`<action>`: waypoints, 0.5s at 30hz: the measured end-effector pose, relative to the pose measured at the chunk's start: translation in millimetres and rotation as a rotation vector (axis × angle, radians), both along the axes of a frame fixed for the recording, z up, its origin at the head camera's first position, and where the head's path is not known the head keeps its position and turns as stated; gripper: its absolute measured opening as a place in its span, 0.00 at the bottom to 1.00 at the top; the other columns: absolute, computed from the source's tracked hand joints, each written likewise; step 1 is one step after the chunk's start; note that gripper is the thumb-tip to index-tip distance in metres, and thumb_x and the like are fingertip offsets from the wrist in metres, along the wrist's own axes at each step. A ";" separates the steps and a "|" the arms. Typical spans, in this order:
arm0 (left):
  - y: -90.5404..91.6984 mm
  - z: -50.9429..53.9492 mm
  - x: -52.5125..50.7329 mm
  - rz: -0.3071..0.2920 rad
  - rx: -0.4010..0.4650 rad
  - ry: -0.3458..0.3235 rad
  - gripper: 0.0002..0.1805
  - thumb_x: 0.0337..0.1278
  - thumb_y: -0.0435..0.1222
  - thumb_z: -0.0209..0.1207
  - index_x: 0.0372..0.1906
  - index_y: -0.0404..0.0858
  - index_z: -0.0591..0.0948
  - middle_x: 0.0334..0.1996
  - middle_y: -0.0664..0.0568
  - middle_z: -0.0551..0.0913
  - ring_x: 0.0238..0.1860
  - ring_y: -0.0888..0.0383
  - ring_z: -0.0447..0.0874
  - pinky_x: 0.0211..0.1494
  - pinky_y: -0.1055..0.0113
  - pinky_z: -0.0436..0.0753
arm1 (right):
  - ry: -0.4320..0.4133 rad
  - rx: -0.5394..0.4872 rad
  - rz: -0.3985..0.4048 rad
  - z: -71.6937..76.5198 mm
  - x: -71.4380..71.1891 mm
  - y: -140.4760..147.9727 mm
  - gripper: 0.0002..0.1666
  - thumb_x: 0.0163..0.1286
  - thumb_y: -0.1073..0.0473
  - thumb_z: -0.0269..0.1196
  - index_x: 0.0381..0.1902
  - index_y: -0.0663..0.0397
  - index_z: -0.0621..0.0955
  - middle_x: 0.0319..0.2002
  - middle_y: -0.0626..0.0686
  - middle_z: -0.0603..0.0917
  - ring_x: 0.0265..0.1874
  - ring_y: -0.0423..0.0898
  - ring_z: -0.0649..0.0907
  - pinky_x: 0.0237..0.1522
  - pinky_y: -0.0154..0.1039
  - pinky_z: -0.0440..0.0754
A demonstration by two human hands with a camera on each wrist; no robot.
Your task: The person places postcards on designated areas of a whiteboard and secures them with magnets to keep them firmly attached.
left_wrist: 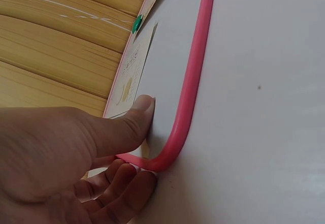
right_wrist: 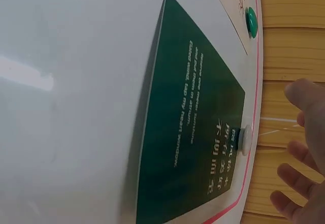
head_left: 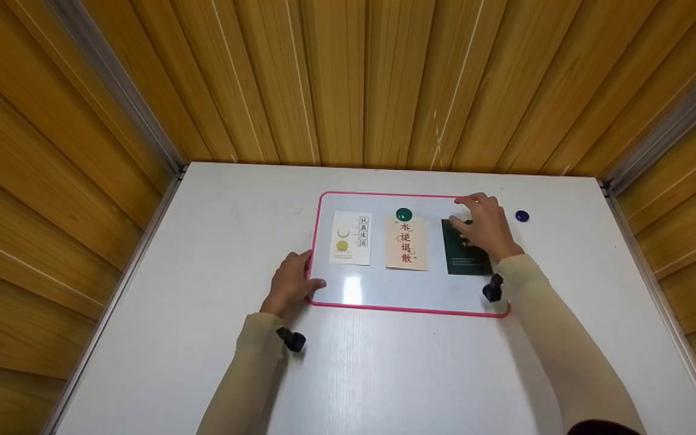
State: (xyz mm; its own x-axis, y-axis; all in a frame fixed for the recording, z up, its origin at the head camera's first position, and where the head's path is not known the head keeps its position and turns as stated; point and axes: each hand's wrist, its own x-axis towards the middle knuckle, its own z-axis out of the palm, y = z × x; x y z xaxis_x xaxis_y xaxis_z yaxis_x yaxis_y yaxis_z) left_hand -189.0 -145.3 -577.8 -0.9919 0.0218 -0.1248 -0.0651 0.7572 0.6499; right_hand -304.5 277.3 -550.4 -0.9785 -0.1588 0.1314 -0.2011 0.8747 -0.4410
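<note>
A whiteboard point(head_left: 414, 296) with a pink-red rim lies on the table. My left hand point(head_left: 290, 281) grips its left edge, thumb over the face and fingers curled under the rim in the left wrist view. Above the upper right part, my right hand point(head_left: 488, 226) has its thumb and fingers spread, holding nothing. Below it is a dark green card point(head_left: 469, 263), its top end under a white round magnet point(right_wrist: 247, 140). A green magnet point(head_left: 404, 214) sits at the top of the cream card point(head_left: 406, 248) in the middle. The white card point(head_left: 351, 238) at left shows no magnet.
A dark blue round magnet point(head_left: 522, 215) lies on the white table point(head_left: 384, 374), right of the board. Wood-patterned panels point(head_left: 336, 78) stand behind the table and on both sides. Black wrist devices point(head_left: 292, 339) are on both arms.
</note>
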 end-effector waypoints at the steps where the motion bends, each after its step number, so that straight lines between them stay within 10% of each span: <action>1: -0.3 0.0 0.1 -0.004 -0.005 0.004 0.41 0.50 0.40 0.78 0.71 0.37 0.75 0.41 0.48 0.77 0.42 0.52 0.73 0.52 0.56 0.77 | -0.005 0.001 -0.007 -0.3 -0.4 2.0 0.29 0.71 0.49 0.68 0.67 0.50 0.78 0.67 0.62 0.73 0.64 0.62 0.69 0.66 0.64 0.67; 15: -1.9 -1.2 -1.0 -0.023 -0.014 0.018 0.41 0.50 0.40 0.78 0.70 0.37 0.76 0.41 0.48 0.77 0.41 0.52 0.73 0.51 0.55 0.76 | -0.034 0.020 -0.056 2.7 -7.3 28.9 0.34 0.71 0.47 0.68 0.71 0.50 0.75 0.71 0.65 0.67 0.66 0.66 0.66 0.67 0.68 0.65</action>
